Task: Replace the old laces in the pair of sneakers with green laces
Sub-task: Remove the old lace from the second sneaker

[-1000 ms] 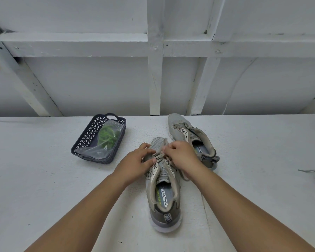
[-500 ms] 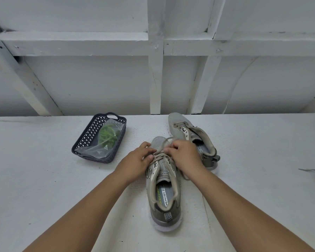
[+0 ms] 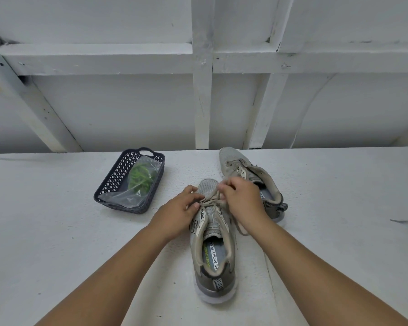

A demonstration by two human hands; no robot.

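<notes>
Sneaker, near one (image 3: 213, 250): sits at about 6 o'clock on the white table (image 3: 57, 231), heel toward me and toe pointing to 12. Grey upper, insole reads "MEMORY FOAM". Heel sits close to the near edge of view, with bare table on both sides of it.
Old lace (image 3: 211, 203): pale beige, still threaded across the eyelets near the toe end of that shoe, and one loose end trails off the right side at about 3 o'clock of the shoe.
Left hand (image 3: 177, 214): against the left side of the shoe at the lace area, fingers curled with the tips on the lace. Looks like a pinch, though it's kinda small to be sure.
Right hand (image 3: 242, 201): over the right side of the lacing, fingers bunched narrow and pinching a bit of lace up by the toe box.
Forearms: both come in from the bottom corners and flank the shoe, so the room right beside it is taken up.
Second sneaker (image 3: 250, 180): just beyond at about 1 o'clock, toe aimed at 11, partly hidden behind the right hand. No lace that I can make out in it.
Basket (image 3: 118, 175): dark lattice tray at 10 o'clock, well apart from the shoes, open table between.
Green laces (image 3: 140, 177): inside a clear plastic bag (image 3: 127, 196) lying in the basket.
Far edge: table ends at a white wall (image 3: 127, 109) with framing beams at 12 o'clock. Second sneaker's toe is near that edge.
Right edge: something dark at 3 o'clock, cut off, can't tell what.
</notes>
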